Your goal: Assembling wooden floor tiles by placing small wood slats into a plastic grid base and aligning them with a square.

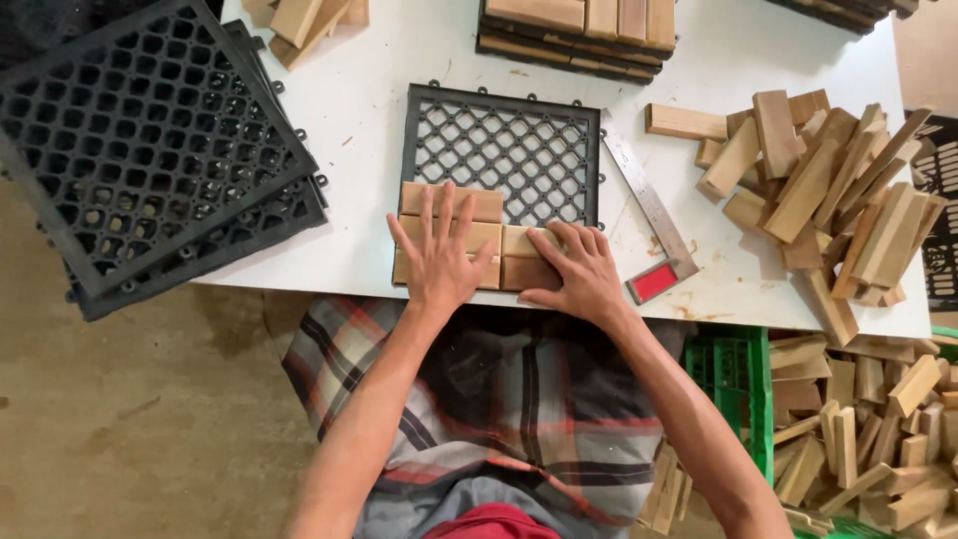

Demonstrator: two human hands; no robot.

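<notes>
Both hands [439,262] flat on wooden slats [451,203], black grid tile [504,150], green crate [736,384] of offcuts [868,429]

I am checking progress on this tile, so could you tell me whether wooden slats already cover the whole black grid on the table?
No: the wooden slats cover only the near edge of the black grid, and its far part lies bare.
</notes>
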